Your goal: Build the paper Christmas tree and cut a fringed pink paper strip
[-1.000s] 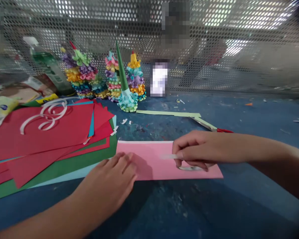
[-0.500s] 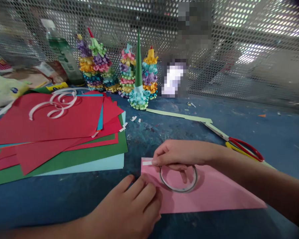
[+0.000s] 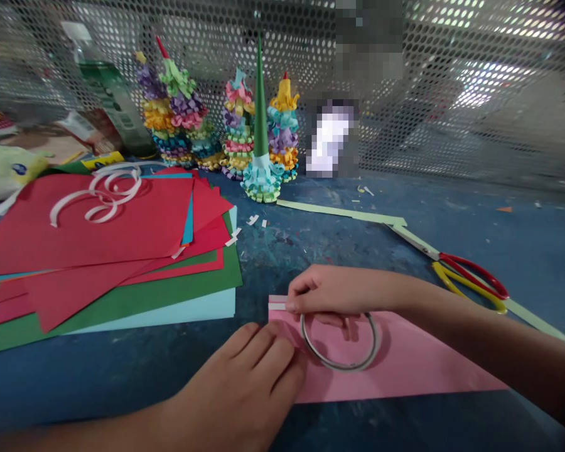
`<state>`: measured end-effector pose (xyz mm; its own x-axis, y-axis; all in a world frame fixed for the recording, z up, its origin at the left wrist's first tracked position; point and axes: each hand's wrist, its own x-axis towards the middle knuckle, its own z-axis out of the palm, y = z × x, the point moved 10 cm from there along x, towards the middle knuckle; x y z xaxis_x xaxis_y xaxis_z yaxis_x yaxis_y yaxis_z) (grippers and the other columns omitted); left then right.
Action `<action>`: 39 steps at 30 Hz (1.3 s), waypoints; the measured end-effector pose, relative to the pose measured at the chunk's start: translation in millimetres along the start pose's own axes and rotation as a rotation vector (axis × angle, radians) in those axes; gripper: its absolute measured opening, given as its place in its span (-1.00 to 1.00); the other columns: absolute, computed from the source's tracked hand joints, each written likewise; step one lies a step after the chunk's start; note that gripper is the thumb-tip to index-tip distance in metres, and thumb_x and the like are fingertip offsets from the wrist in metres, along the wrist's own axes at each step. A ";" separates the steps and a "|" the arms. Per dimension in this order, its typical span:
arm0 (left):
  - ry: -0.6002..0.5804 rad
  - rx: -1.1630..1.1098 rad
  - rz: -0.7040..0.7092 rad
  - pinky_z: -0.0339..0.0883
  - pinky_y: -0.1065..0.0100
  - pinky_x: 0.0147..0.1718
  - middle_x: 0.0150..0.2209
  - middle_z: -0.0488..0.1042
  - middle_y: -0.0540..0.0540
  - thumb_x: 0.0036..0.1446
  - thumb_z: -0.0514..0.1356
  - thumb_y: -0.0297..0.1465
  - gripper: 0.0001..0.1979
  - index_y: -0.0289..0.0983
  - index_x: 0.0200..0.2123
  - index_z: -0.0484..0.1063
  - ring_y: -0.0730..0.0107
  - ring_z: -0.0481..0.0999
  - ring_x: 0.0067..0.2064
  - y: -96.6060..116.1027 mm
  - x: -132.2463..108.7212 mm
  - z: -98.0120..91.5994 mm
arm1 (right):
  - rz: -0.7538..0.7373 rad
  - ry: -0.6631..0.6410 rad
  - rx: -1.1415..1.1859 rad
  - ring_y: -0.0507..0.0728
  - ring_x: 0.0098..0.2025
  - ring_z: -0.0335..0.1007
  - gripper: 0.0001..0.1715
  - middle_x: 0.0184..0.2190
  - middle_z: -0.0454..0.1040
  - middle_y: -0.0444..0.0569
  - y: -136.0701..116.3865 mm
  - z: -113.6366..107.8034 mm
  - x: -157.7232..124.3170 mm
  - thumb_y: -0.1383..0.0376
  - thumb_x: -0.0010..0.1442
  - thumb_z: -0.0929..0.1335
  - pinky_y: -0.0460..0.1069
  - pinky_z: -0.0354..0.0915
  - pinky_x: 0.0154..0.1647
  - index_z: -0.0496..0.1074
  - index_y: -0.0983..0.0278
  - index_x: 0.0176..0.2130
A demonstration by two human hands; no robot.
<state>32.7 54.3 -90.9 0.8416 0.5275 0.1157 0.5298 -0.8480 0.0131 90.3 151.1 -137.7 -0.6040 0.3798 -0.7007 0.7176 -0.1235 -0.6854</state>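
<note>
A sheet of pink paper (image 3: 414, 358) lies on the blue table in front of me. My right hand (image 3: 329, 292) is closed on a thin roll of double-sided tape (image 3: 374, 351), with the thumb and forefinger pinching near the paper's upper left corner. From these fingertips a short white tape strip (image 3: 277, 307) runs along the top edge to the left. My left hand (image 3: 258, 370) has curled fingers on the left edge of the pink sheet, holding it; its thumb is hidden.
Stacked coloured paper (image 3: 122, 232) with white curls (image 3: 113, 194) on top lies left. Open scissors (image 3: 435, 254) rest on a pale green strip (image 3: 329, 208) at right. A green-coned paper piece (image 3: 260, 125), several ruffled paper trees (image 3: 238, 132) and a bottle (image 3: 115, 100) stand by the perforated metal screen.
My view has shifted slightly. Both hands stay in nearly the same places on the pink paper. The tape roll has tilted a little, and the tape strip lies close along the top edge.
</note>
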 end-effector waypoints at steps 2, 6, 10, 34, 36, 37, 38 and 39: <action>-0.012 0.017 -0.024 0.22 0.11 0.01 -0.01 0.50 -0.13 0.31 0.02 -0.33 -0.65 -0.30 0.10 0.34 0.09 0.46 -0.01 -2.6 0.6 -0.3 | 0.023 -0.007 0.027 -0.07 -0.75 0.19 -0.78 -0.75 0.22 -0.30 -1.6 1.5 0.5 0.17 0.25 0.31 -0.23 0.09 -0.77 0.37 0.23 -0.38; 0.004 0.029 -0.053 0.19 0.09 0.02 -0.01 0.50 -0.14 0.30 0.04 -0.33 -0.66 -0.29 0.09 0.34 0.07 0.45 0.01 -4.5 0.6 -2.6 | 0.045 0.018 0.083 -0.07 -0.76 0.15 -0.77 -0.79 0.15 -0.32 -2.8 1.9 1.0 0.18 0.19 0.35 -0.22 0.13 -0.75 0.33 0.25 -0.44; -0.003 0.019 -0.061 0.15 0.08 0.04 0.00 0.49 -0.14 0.30 0.04 -0.32 -0.66 -0.28 0.09 0.33 0.07 0.44 0.03 -4.0 -0.3 -1.3 | 0.071 0.017 0.117 -0.11 -0.77 0.02 -0.84 -0.80 0.14 -0.34 -2.9 3.6 1.5 0.31 0.17 0.31 -0.19 0.24 -0.68 0.33 0.25 -0.46; -0.017 -0.049 -0.054 0.08 0.05 0.04 -0.04 0.46 -0.19 0.32 0.02 -0.25 -0.70 -0.24 0.02 0.36 0.01 0.40 0.07 -9.0 0.9 0.1 | 0.085 0.072 0.005 -0.04 -0.61 0.17 -0.88 -0.63 0.21 -0.20 -6.4 -2.4 9.7 0.34 0.05 0.30 -0.19 0.27 -0.68 0.35 0.29 -0.50; -0.033 -0.066 -0.064 0.09 0.02 0.04 -0.03 0.45 -0.21 0.33 0.00 -0.25 -0.70 -0.23 0.03 0.35 -0.02 0.40 0.07 -10.1 0.9 1.1 | 0.102 0.070 -0.006 -0.04 -0.60 0.18 -0.89 -0.63 0.25 -0.18 -5.8 -2.6 9.7 0.33 0.05 0.31 -0.19 0.27 -0.68 0.36 0.29 -0.49; -0.038 -0.072 -0.066 0.09 0.01 0.04 -0.02 0.45 -0.21 0.33 0.00 -0.26 -0.69 -0.23 0.03 0.35 -0.03 0.39 0.08 -10.3 0.8 1.5 | 0.109 0.066 -0.008 -0.04 -0.60 0.19 -0.90 -0.62 0.27 -0.18 -5.5 -2.6 9.9 0.33 0.05 0.31 -0.19 0.27 -0.68 0.37 0.29 -0.48; -0.043 -0.077 -0.067 0.09 0.01 0.05 -0.01 0.44 -0.21 0.33 -0.01 -0.26 -0.69 -0.23 0.04 0.35 -0.04 0.39 0.08 -10.3 0.7 1.8 | 0.111 0.064 -0.010 -0.04 -0.60 0.19 -0.90 -0.62 0.27 -0.17 -5.6 -2.9 10.1 0.32 0.05 0.31 -0.19 0.27 -0.68 0.38 0.29 -0.47; -0.048 -0.083 -0.066 0.09 0.00 0.05 -0.01 0.44 -0.21 0.34 -0.01 -0.26 -0.69 -0.23 0.04 0.34 -0.04 0.39 0.09 -10.1 0.6 2.3 | 0.108 0.063 -0.016 -0.04 -0.59 0.20 -0.90 -0.61 0.28 -0.17 -6.4 -3.6 10.4 0.32 0.05 0.31 -0.19 0.27 -0.67 0.39 0.29 -0.47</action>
<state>28.1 63.3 -93.3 0.8103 0.5824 0.0646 0.5753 -0.8116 0.1012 80.7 159.1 -139.9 -0.5004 0.4224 -0.7558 0.7829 -0.1520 -0.6033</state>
